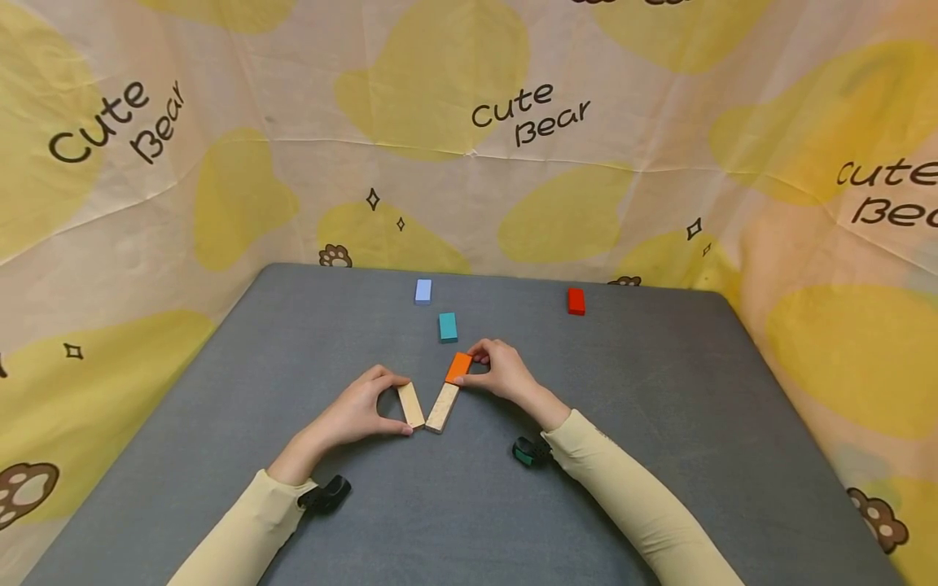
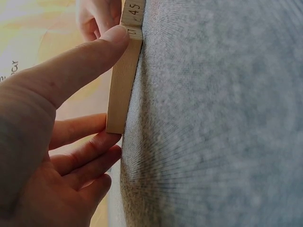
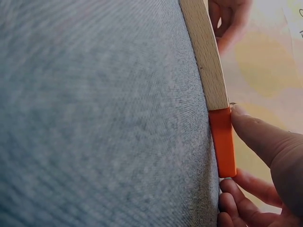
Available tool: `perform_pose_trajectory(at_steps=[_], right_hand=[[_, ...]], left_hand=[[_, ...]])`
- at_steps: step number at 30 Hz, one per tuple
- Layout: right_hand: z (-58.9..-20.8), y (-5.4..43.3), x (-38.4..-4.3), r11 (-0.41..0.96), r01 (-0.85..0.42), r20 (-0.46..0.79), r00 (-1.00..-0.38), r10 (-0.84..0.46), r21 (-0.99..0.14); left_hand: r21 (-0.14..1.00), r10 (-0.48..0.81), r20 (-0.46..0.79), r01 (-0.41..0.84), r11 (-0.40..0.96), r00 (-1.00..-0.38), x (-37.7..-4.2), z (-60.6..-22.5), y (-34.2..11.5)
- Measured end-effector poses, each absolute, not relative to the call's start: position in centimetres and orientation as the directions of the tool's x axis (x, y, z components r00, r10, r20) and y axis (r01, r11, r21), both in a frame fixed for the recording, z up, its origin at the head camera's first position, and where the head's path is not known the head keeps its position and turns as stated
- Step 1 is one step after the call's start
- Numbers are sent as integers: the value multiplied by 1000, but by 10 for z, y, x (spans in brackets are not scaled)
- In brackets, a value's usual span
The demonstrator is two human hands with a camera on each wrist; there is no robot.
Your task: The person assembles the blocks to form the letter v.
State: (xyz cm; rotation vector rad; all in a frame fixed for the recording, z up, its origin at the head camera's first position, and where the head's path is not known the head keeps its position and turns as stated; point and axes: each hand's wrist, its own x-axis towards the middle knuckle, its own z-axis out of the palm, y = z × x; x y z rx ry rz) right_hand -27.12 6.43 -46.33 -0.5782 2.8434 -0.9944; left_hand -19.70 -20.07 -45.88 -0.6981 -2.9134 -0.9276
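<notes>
Where the two hands meet the work at the middle of the table (image 1: 410,521), three blocks form a V that opens away from the person. The left wooden block (image 1: 411,405) and the right wooden block (image 1: 442,408) converge at their near ends, which lie at or very close to contact. The orange block (image 1: 458,368) extends the right arm of the V, its near end abutting the far end of the right wooden block. The left hand (image 1: 359,407) grips the left wooden block lengthwise, thumb at the near end and fingers at the far end, with a wide gap between thumb and index finger. The right hand (image 1: 506,370) holds the orange block in a narrower grip, thumb at its near right corner and fingers at its far end. The number 45 is marked on the near end of the right wooden block. Beyond the V lie the teal block (image 1: 448,328), then the light blue block (image 1: 422,291); the red block (image 1: 576,301) lies well apart to the right. Pale yellow sleeves (image 1: 637,496) cover both forearms. A printed cloth (image 1: 432,81) with "Cute Bear" lettering hangs behind the table.
</notes>
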Motion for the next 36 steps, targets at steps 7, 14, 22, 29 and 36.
perform_pose_trajectory(at_steps=[7, 14, 22, 29, 36], right_hand=[[-462, 64, -269, 709, -339, 66, -921, -383, -619], [-461, 66, -271, 700, -344, 63, -917, -394, -626], [-462, 70, -275, 674, -356, 78, -911, -406, -647], [-460, 77, -279, 636, -344, 93, -914, -394, -691], [-458, 94, -288, 613, -349, 129, -918, -374, -708]], left_hand=[[550, 410, 136, 413, 726, -902, -198, -459, -201], [542, 416, 136, 419, 729, -899, -198, -459, -201], [541, 418, 134, 420, 729, -898, -197, -456, -200], [540, 418, 136, 421, 729, -898, -197, -458, -200], [548, 413, 139, 417, 725, -900, -196, -458, -200]])
